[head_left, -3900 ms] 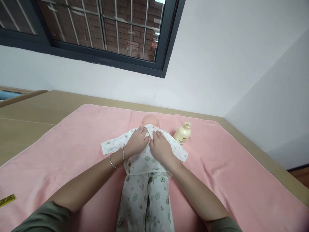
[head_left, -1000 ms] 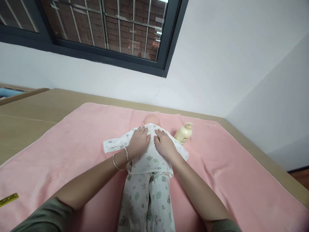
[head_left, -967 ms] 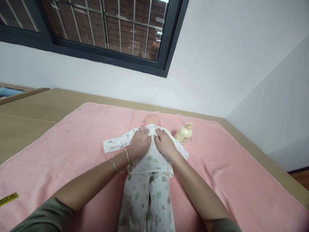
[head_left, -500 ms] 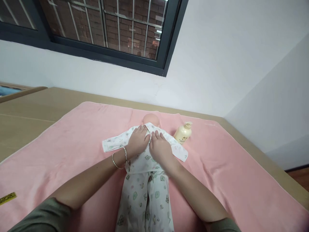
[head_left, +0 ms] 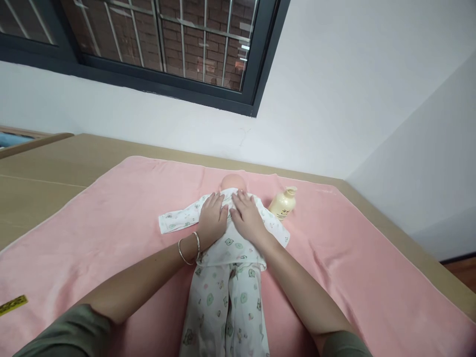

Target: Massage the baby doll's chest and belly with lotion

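Note:
A baby doll lies on a pink blanket (head_left: 111, 223), its bald head (head_left: 233, 182) toward the wall. It wears a white printed top (head_left: 232, 248) with the sleeves spread out, and matching trousers (head_left: 208, 307). My left hand (head_left: 213, 216) rests flat on the left side of the top's chest, fingers stretched out, two bangles (head_left: 189, 248) at the wrist. Beside it, my right hand (head_left: 247, 216) lies flat on the right side of the chest with its fingers slightly apart. Neither hand grips anything. The doll's arms and hands are hidden by the sleeves.
A cream pump bottle (head_left: 283, 203) leans beside the right sleeve. The blanket covers a tan surface (head_left: 100, 148) against a white wall (head_left: 316, 99). A barred window (head_left: 167, 44) is above. A yellow and black strip (head_left: 13, 305) lies at far left.
My right hand has slid up toward the doll's neck, its fingers spreading a little. My left hand has shifted slightly to the right. The top's lower hem shows more.

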### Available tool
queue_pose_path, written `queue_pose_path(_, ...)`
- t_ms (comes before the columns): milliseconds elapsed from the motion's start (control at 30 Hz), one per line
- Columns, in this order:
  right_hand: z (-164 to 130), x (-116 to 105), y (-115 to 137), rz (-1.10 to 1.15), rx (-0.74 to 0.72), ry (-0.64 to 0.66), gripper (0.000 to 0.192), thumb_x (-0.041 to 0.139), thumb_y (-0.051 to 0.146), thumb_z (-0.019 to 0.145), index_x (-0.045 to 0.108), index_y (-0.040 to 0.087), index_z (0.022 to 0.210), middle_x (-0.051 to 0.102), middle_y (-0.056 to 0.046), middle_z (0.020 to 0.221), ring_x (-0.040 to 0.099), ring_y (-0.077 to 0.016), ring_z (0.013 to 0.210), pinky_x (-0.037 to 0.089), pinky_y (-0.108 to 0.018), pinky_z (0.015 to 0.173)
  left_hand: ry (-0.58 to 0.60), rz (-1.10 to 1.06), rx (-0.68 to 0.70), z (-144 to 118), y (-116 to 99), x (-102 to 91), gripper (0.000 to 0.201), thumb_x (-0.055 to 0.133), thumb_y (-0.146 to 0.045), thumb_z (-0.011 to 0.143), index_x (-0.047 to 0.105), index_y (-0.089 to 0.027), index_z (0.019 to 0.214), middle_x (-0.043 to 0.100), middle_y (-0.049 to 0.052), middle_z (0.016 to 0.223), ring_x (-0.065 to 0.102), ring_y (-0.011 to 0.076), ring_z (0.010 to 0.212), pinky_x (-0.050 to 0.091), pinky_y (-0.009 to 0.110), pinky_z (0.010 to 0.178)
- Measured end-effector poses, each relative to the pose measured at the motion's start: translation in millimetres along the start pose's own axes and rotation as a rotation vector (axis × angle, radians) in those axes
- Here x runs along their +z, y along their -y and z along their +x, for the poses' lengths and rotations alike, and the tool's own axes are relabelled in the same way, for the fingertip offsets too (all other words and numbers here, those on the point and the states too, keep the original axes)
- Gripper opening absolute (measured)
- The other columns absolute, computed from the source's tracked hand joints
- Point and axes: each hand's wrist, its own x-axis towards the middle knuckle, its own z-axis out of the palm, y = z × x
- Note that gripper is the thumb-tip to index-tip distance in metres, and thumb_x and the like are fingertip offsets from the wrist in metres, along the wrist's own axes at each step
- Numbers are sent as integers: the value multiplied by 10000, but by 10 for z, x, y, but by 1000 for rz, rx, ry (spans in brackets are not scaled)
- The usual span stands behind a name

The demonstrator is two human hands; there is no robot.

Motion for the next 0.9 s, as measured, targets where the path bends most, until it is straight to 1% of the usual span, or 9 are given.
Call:
queue_pose_path(67, -10, 15, 13, 25, -17, 36, 504, 394, 300, 1044, 477, 124, 1508, 328, -152, 1610, 197, -264, 1536, 133, -538, 1245, 3, 0, 0, -4, 3, 2, 479, 323, -327, 1008, 556, -116, 1370, 588, 172, 1439, 455, 306, 1430, 382, 537, 1190)
queue_pose_path(233, -13, 24, -1, 32, 2, -99, 543, 421, 318, 1032, 431, 124, 1539, 290, -152, 1627, 183, -252, 1540, 145, -512, 1250, 17, 13, 6, -2, 3, -1, 468, 338, -329, 1005, 558, -138, 1371, 585, 160, 1445, 477, 299, 1413, 388, 535, 1185)
queue_pose_path(400, -16, 53, -3, 46, -9, -10, 490, 435, 294, 1023, 517, 137, 1480, 352, -153, 1598, 231, -290, 1525, 149, -569, 1238, 28, -3, 3, 7, 8, 11, 469, 347, -326, 1000, 582, -111, 1344, 587, 181, 1438, 481, 308, 1404, 386, 530, 1184)
queue_pose_path(533, -14, 72, -23, 82, -38, -145, 500, 449, 268, 1005, 510, 155, 1488, 368, -141, 1591, 276, -272, 1511, 155, -561, 1246, 7, -48, -5, 7, 1, 19, 464, 362, -333, 995, 600, -118, 1330, 597, 188, 1424, 497, 325, 1383, 378, 548, 1182)
queue_pose_path(567, -10, 83, -30, 84, -46, -162, 500, 445, 262, 1004, 508, 153, 1488, 375, -143, 1587, 282, -272, 1508, 164, -562, 1245, 7, -63, -9, 4, -5, 17, 462, 372, -330, 990, 602, -118, 1330, 594, 190, 1426, 494, 328, 1386, 370, 547, 1187)
queue_pose_path(633, 2, 106, -45, 78, -62, -126, 480, 419, 262, 1019, 527, 153, 1473, 393, -147, 1576, 282, -283, 1508, 189, -576, 1236, 15, -104, -27, 2, -26, 5, 454, 391, -314, 978, 609, -119, 1326, 586, 189, 1437, 478, 330, 1401, 344, 542, 1201)
queue_pose_path(767, 24, 91, -54, 98, -95, -11, 453, 351, 324, 1074, 572, 167, 1436, 409, -142, 1568, 281, -285, 1509, 218, -571, 1229, 9, -318, -124, 82, -72, -77, 387, 434, -297, 951, 677, -149, 1213, 645, 174, 1359, 529, 323, 1348, 336, 513, 1199)
queue_pose_path(833, 24, 34, -42, 137, -123, -17, 479, 362, 369, 1078, 534, 155, 1472, 367, -143, 1591, 257, -276, 1518, 205, -546, 1243, -23, -533, -249, 198, -71, -164, 331, 450, -318, 948, 712, -179, 1096, 692, 152, 1272, 587, 306, 1272, 380, 486, 1165)
queue_pose_path(900, 18, -49, -19, 178, -165, -28, 526, 372, 402, 1075, 460, 146, 1526, 300, -140, 1622, 218, -267, 1531, 188, -530, 1253, -95, -810, -450, 358, -39, -285, 291, 455, -316, 942, 712, -193, 1003, 705, 137, 1231, 618, 283, 1231, 423, 453, 1128)
